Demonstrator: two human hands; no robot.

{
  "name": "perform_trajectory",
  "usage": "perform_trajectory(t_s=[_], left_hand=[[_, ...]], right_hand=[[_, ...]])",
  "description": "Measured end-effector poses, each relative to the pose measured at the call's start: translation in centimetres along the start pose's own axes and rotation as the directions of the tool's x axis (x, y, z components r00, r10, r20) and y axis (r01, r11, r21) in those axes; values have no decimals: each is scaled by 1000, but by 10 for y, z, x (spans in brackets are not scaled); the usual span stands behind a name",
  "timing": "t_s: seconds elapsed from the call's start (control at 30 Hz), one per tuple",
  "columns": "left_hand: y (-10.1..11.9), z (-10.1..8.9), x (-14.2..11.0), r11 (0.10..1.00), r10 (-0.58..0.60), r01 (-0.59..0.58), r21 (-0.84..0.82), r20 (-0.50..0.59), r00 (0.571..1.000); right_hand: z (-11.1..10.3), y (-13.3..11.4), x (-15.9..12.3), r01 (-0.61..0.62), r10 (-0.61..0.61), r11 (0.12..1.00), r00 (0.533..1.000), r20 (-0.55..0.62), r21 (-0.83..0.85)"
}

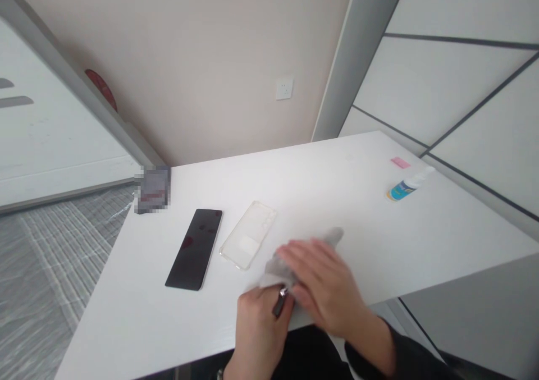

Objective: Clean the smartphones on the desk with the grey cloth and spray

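Near the table's front edge, my left hand (261, 318) is closed around a small dark object with a shiny silver part (279, 301). Most of that object is hidden, so its kind does not show. My right hand (322, 282) presses a crumpled grey cloth (275, 266) over it, fingers together and somewhat blurred; one end of the cloth sticks out past the fingertips. Just beyond my hands lies a clear phone case (246, 237). Left of the case, a black phone (196, 250) rests with its dark, glossy screen up.
A white spray bottle with a blue label (403, 189) lies or leans at the right of the white table (303, 183), near a small pink item (400, 162). A blurred-out grey object (154, 189) sits at the far left corner. A wall socket (284, 88) is behind.
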State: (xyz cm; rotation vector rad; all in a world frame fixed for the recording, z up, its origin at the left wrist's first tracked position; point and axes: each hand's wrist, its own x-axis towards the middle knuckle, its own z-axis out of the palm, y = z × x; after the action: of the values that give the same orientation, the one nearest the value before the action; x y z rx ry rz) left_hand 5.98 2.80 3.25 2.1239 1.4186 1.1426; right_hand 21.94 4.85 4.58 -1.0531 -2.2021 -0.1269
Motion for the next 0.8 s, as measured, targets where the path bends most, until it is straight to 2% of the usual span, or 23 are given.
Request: perform_trajectory(t_s=[0.07,0.1,0.13,0.23,0.27,0.4,0.43,0.53,0.57,0.67,0.7,0.73,0.8], left_hand=[[2,-1,1,1000,3,-2,-3,9,1000],[3,-1,2,1000,12,-12,0,7,1000],[3,-1,1,1000,26,-26,8,-2,1000],[1,0,0,997,65,-63,48,-39,997],[0,0,0,996,68,-66,57,-42,997],[1,1,0,996,65,-63,67,-25,998],[2,1,0,995,75,-73,73,-30,997],[2,2,0,991,94,-88,102,-60,994],[2,2,0,990,97,-90,105,-61,993],[2,3,0,991,106,-101,91,-44,993],[3,3,0,990,111,-107,87,-42,993],[3,3,0,990,118,-113,88,-45,992],[3,3,-1,988,121,-114,102,-60,991]], right_hand=[[-2,10,-2,-141,139,989,990,-37,-53],[-3,11,-3,-166,164,985,986,-38,-49],[-3,8,-4,-141,140,990,990,-18,-24],[-2,-2,-5,45,-51,995,997,63,87],[-1,-2,-4,45,-50,995,997,59,87],[-2,6,-2,-147,147,989,989,-23,-7],[-2,6,-2,-128,128,992,992,-11,3],[-3,1,-4,40,-44,997,997,63,68],[-3,1,-5,43,-46,998,997,57,51],[-2,5,-8,-146,144,989,988,-50,-33],[-2,5,-9,-171,169,985,984,-58,-32],[-2,4,-10,-144,144,989,989,-35,-13],[-1,2,-11,-3,0,998,999,46,58]])
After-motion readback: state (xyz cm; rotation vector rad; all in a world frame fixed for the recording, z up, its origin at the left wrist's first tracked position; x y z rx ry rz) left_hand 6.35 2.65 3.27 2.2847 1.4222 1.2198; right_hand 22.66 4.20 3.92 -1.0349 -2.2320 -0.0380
